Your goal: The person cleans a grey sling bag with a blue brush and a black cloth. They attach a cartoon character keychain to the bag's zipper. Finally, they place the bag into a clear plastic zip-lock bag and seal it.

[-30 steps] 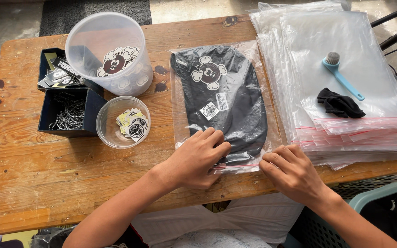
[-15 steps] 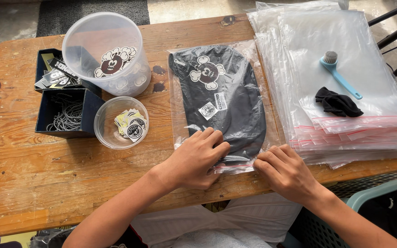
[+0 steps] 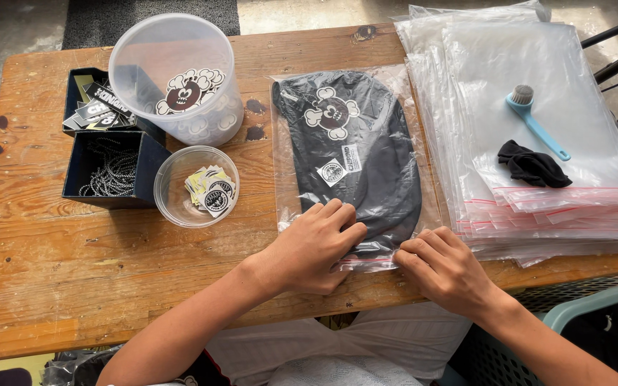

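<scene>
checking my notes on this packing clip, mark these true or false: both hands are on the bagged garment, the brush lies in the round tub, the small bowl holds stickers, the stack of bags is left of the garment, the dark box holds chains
Both hands are on the bagged garment: true. The left hand and right hand press the near edge of the bagged garment.
The brush lies in the round tub: false. The brush lies on the stack of bags; the tub holds large stickers.
The small bowl holds stickers: true, the bowl has a few.
The stack is left of the garment: false, it is on its right.
The dark box holds chains: true, in the near part of the box.
</scene>
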